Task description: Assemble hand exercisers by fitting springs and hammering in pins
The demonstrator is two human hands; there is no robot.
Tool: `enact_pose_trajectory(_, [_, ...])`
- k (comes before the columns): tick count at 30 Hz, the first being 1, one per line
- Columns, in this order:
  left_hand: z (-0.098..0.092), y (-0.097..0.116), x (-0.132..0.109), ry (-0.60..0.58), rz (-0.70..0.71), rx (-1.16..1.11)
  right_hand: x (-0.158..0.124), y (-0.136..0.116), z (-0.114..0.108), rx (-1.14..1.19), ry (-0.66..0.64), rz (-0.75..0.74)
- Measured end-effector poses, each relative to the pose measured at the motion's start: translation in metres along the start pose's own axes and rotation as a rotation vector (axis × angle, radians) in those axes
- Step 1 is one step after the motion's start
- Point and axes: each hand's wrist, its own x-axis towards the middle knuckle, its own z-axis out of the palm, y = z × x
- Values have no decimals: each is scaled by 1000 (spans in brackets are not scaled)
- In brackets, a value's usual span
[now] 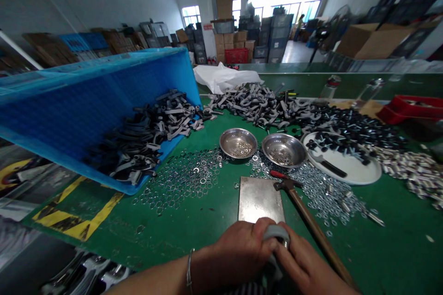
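Observation:
At the bottom edge my left hand point(238, 251) and my right hand point(306, 265) are closed together on one grey metal part point(276, 233) with a small ring at its top. They hover over the near end of a flat steel plate point(260, 198) lying on the green table point(207, 212). A wooden-handled hammer point(308, 219) lies just right of the plate, its head resting by the plate's far corner.
A tilted blue crate point(86, 101) spills grey parts at left. Two steel bowls point(238, 142) point(284, 149) sit beyond the plate amid scattered washers point(183, 179). A white plate point(349, 166), black parts and a red tray point(411, 107) lie at right.

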Motion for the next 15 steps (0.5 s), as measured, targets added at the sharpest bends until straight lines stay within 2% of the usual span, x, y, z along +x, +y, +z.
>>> enact_pose_trajectory(2, [-4,-9,21,-31,-28,49,16,11,-8,-26,-29,-15])
enact_pose_trajectory(5, [-11,-35,64,-107,-73,177,58,36,-43,-254,-47,-48])
enact_pose_trajectory(8, [-23,-56,106,-152,-40,346,102,64,-95,-601,128,-12])
enact_pose_trajectory(11, [-35,-61,151,-102,-8,419,137,85,-133,-743,189,18])
enact_pose_trajectory(13, [-40,-57,185,-57,-7,426,157,94,-141,-800,174,25])
enact_pose_trajectory(15, [-41,-53,220,-56,-19,426,175,101,-138,-839,161,35])
